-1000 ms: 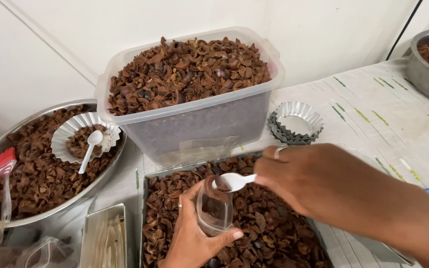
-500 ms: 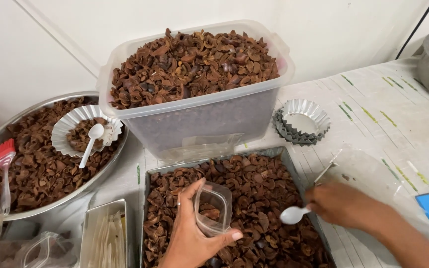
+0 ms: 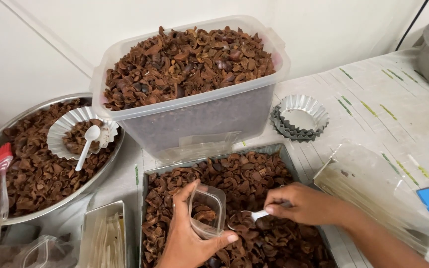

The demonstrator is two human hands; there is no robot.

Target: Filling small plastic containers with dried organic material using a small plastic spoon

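Left hand (image 3: 187, 235) clamped around small clear plastic bag (image 3: 205, 212), held open over metal tray (image 3: 147, 174) of brown shell pieces (image 3: 247, 173). Right hand (image 3: 301, 203) pinched on white plastic spoon (image 3: 247, 217), bowl dug into the pieces beside the bag.

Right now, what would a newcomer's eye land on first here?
The big clear plastic tub, heaped with brown shell pieces, stands at centre back. In front of it, over the metal tray of the same pieces, the left hand holds a small clear container while the right hand dips a white spoon into the shells.
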